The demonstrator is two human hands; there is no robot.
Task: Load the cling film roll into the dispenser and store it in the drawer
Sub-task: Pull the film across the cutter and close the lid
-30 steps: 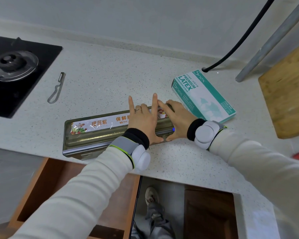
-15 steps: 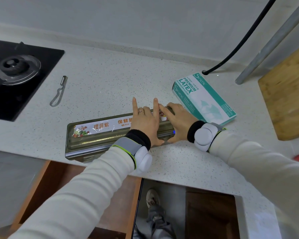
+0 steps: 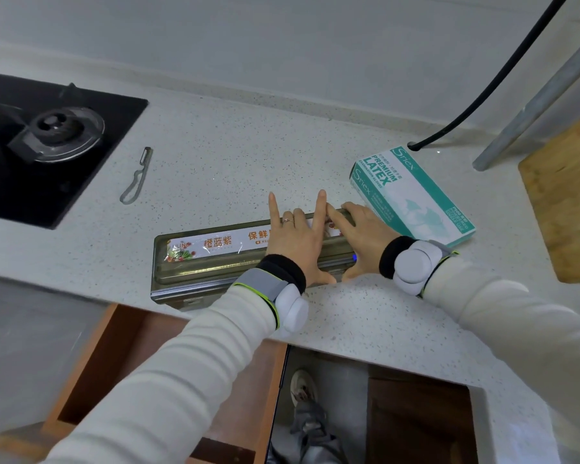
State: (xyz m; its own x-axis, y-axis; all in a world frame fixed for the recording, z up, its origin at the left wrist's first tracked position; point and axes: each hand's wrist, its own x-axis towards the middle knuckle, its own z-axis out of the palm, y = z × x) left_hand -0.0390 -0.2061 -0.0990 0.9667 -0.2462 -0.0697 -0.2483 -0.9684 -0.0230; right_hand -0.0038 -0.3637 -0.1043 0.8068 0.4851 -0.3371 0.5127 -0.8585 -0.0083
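- Peeler (image 3: 136, 177) at ten o'clock of the dispenser (image 3: 208, 259), which lies on the counter (image 3: 215, 155), open drawer (image 3: 121, 356) at six.
- Left hand (image 3: 295, 242) clasps its lid, index and little finger straight.
- Right hand (image 3: 362, 236) clasps its right end, fingers bent.
- Glove box (image 3: 412, 195) at two.

Glove box (image 3: 412, 195), top face: brand "Sriex" in white on the teal band, "PREMIUM LATEX" in large teal capitals, and "EXAMINATION GLOVES" beneath. "Sriex" repeats on the end face. Print along the long side is too small to read.

Dispenser (image 3: 208, 266), white label strip (image 3: 215, 244): "橙蓝紫", then "保鲜"; the rest is covered by the left hand (image 3: 295, 242). Left end only partly legible: "LING".
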